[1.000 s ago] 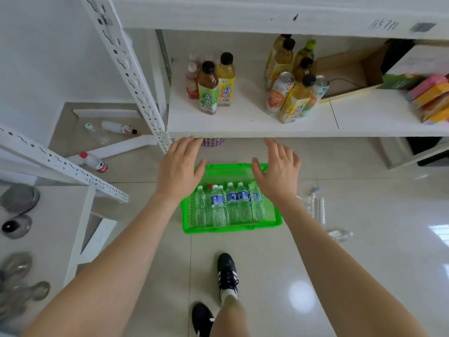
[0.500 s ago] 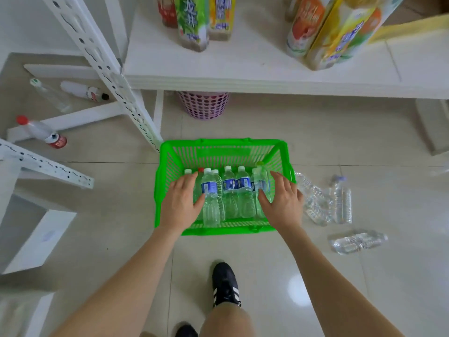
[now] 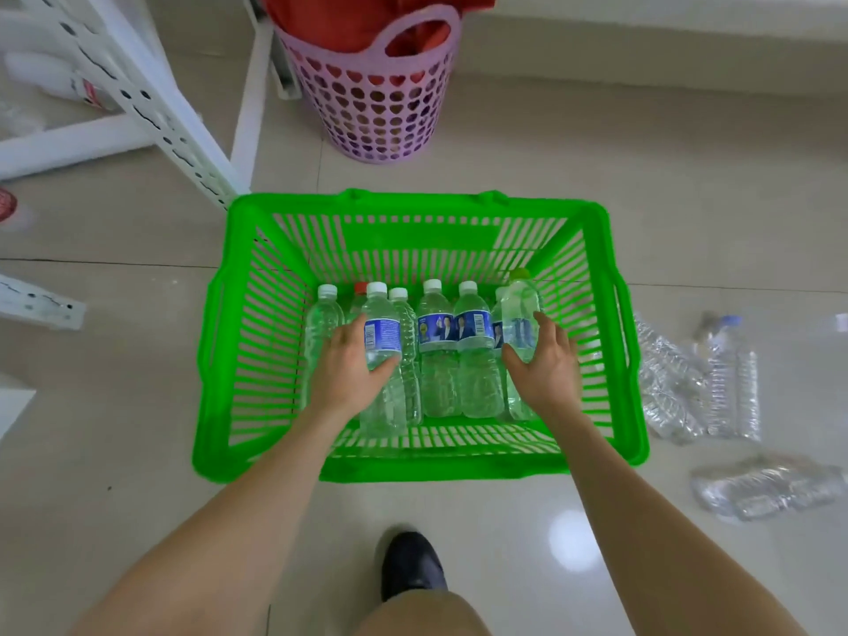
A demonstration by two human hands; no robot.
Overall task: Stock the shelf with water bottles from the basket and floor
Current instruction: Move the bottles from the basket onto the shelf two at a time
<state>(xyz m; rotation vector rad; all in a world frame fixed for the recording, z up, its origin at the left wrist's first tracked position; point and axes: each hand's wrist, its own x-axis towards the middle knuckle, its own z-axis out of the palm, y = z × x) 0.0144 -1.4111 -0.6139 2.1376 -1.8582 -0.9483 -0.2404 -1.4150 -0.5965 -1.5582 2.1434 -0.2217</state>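
A green plastic basket (image 3: 220,360) sits on the tiled floor with several clear water bottles lying in it, caps pointing away from me. My left hand (image 3: 351,371) is wrapped around a white-capped bottle with a blue label (image 3: 382,328) on the left side. My right hand (image 3: 543,364) is closed on a green-capped bottle (image 3: 521,309) at the right end. Two blue-labelled bottles (image 3: 454,351) lie between my hands. Several clear bottles (image 3: 702,383) lie loose on the floor to the right of the basket.
A pink perforated bin (image 3: 381,98) with red contents stands behind the basket. White slotted shelf posts (image 3: 151,98) rise at the upper left, with bottles on the floor behind them. The shelf's edge (image 3: 642,11) runs along the top. My dark shoe (image 3: 410,566) is below the basket.
I have bent lower toward the basket, so the shelf has left the view. Both hands went from hovering above the bottles to closing on one bottle each.
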